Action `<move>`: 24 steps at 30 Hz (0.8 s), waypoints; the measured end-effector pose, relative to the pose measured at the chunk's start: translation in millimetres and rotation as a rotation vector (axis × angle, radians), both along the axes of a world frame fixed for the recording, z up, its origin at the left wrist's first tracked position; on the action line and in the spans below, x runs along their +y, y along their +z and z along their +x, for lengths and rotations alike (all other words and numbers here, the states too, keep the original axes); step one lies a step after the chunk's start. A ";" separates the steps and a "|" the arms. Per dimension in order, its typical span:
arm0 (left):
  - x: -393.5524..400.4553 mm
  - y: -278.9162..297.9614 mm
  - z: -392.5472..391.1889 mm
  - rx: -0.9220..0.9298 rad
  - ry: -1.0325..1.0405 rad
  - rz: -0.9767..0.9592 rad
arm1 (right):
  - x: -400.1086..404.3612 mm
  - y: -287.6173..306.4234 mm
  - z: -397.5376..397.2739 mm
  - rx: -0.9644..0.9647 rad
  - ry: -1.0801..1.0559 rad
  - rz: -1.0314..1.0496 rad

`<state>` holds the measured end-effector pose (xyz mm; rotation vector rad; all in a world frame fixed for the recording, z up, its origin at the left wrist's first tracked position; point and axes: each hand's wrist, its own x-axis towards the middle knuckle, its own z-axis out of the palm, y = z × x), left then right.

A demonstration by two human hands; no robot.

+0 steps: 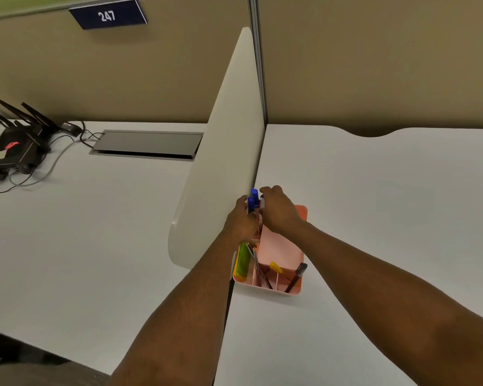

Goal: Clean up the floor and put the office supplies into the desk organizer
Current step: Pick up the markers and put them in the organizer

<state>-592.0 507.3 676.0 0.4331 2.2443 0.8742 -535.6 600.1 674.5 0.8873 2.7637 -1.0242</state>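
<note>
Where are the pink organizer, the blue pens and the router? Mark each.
pink organizer (286,246): head view, bare inner wall.
blue pens (253,197): head view, caps above the hands.
router (14,151): head view, black body.

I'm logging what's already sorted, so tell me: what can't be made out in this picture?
- Head view: the far compartments of the pink organizer are hidden by both hands.
- Blue-capped pens: their count and barrels are covered by the left hand and right hand.
- The floor is hidden by the desk.
- The router is cut off by the left edge.
</note>
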 end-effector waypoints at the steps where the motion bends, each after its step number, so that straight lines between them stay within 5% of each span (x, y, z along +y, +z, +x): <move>1: 1.7 -0.8 -0.9 0.033 -0.012 -0.015 | 1.3 0.2 2.6 0.012 0.004 -0.010; 15: -20.3 31.4 17.8 0.061 0.007 -0.067 | 0.1 17.6 56.1 0.158 -0.118 -0.030; 24: -71.2 72.8 78.9 0.432 -0.253 -0.024 | -52.0 50.8 115.6 0.181 -0.099 0.158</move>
